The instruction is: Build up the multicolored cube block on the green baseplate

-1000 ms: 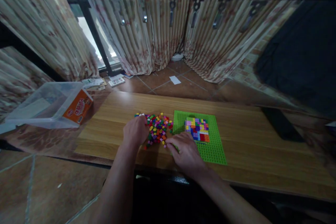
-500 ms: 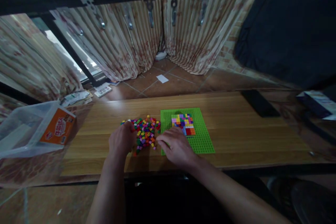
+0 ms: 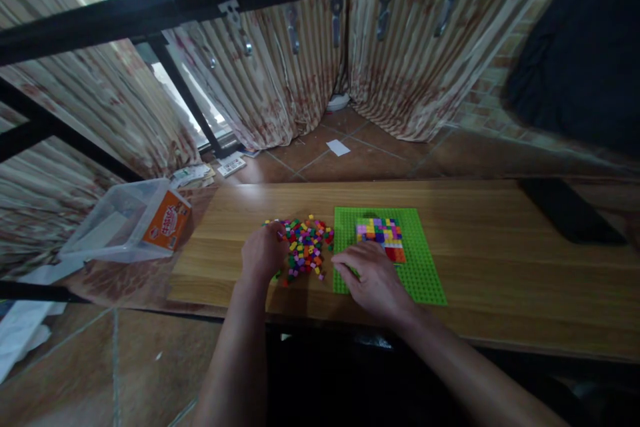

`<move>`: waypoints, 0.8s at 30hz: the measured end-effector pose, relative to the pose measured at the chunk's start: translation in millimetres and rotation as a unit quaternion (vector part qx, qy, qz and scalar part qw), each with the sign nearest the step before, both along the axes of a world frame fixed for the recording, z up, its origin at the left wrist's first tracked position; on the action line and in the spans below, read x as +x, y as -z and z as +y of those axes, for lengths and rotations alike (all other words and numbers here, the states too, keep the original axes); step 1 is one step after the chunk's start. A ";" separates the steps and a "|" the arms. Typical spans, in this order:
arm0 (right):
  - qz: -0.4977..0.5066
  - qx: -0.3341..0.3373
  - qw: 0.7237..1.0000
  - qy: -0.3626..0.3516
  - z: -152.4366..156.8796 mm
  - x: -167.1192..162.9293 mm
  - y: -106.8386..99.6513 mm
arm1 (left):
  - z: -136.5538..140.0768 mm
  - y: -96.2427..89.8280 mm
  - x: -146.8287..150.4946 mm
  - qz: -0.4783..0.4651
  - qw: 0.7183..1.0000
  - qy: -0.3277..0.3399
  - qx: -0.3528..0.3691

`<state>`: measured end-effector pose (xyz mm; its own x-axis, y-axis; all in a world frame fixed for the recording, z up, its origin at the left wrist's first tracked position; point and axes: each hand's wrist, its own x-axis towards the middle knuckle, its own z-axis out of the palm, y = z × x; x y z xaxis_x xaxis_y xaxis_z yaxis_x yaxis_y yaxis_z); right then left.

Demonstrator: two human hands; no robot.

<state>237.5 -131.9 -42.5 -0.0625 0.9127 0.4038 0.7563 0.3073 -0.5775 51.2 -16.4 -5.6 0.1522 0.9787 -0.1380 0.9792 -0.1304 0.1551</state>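
A loose pile of small coloured building bricks (image 3: 305, 247) lies on the wooden tabletop. At the pile's left edge is my left hand (image 3: 263, 253), its fingers curled down among the bricks; what they pinch, if anything, is hidden. My right hand (image 3: 373, 277) is over the left part of a green studded baseplate (image 3: 423, 273), thumb and fingers drawn together and pointing toward the pile. Anything between those fingertips is too small to make out. Beyond that hand, a multicoloured patch of joined bricks (image 3: 381, 230) sits on the baseplate, partly covered by the hand.
A clear plastic bin (image 3: 117, 223) with an orange label stands left of the wooden tabletop (image 3: 480, 260). A dark flat object (image 3: 570, 210) lies at the right end. Beyond the far edge are floor tiles, a white paper (image 3: 339, 147) and curtains (image 3: 280, 87) behind a dark bar.
The whole view has shifted, so the table and hands appear farther right. My left hand remains at the pile's left edge, and my right hand stays over the baseplate, fingers still together.
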 end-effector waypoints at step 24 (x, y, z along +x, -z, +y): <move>0.068 0.078 0.990 0.091 0.5 15.4 -17.6 | -29.5 3.6 66.6 -0.522 0.829 0.093 -0.176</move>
